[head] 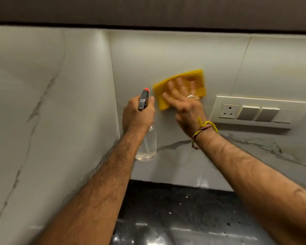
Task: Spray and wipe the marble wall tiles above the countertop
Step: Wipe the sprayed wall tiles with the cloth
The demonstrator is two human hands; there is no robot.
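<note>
Nearest us, the black countertop gleams along the bottom edge, and our two forearms reach over it toward the wall. Our left hand is up by the inside corner where the side wall meets the back wall, fingers wrapped round the neck of the spray bottle, forefinger near the trigger; the clear body hangs below the fist with a little liquid at the bottom, and the red-tipped nozzle points at the wall. Just beside it, our right hand, a yellow thread at the wrist, lies flat with fingers spread, pressing the yellow cloth against the marble wall tiles. The cloth sits mid-height on the back wall, between the corner and the switch plate, its right edge near the plate's upper left corner.

We judge we're in the wiping step, the sprayer waiting. Next, we'd say, the cloth needs firm, flat strokes across the tile, kept off that socket, with any fresh spray aimed well clear of the switches.
</note>
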